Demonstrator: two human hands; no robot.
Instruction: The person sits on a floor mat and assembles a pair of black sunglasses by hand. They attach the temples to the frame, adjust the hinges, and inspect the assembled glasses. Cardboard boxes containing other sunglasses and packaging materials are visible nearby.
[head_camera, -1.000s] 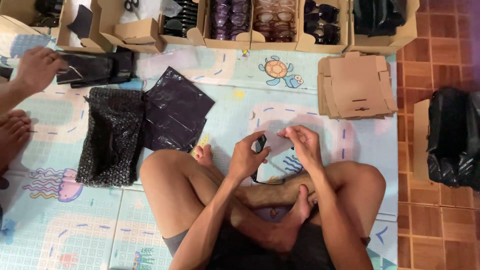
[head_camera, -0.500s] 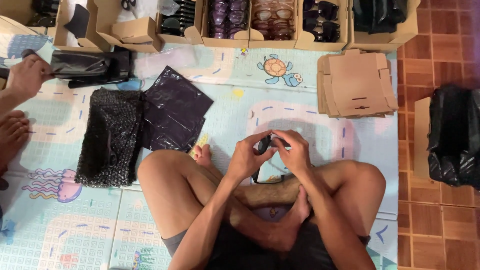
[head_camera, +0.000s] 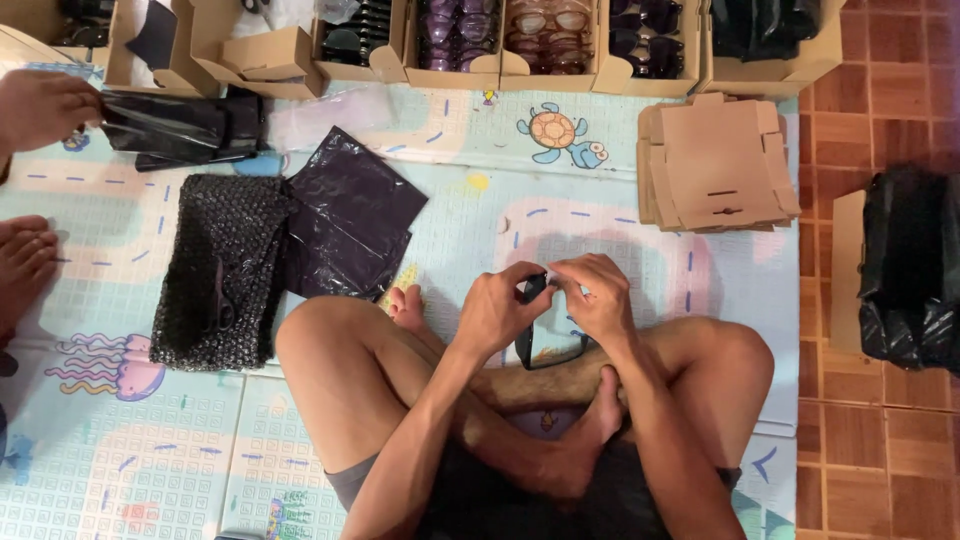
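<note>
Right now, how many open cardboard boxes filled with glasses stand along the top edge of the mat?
4 clearly: dark glasses, purple glasses, brown-framed glasses, dark sunglasses. Boxes at either end hold other or unclear contents.

Flat cartons (head_camera: 718, 165), perhaps bubble wrap (head_camera: 222, 270).

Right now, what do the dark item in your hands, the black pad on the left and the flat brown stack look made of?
The dark sunglasses held between the left hand and right hand look like glossy plastic, though partly hidden. The black textured pad seems to be bubble wrap: rows of shiny dimples. The flat brown box stack looks like matte cardboard, with cut tabs and slots.
</note>
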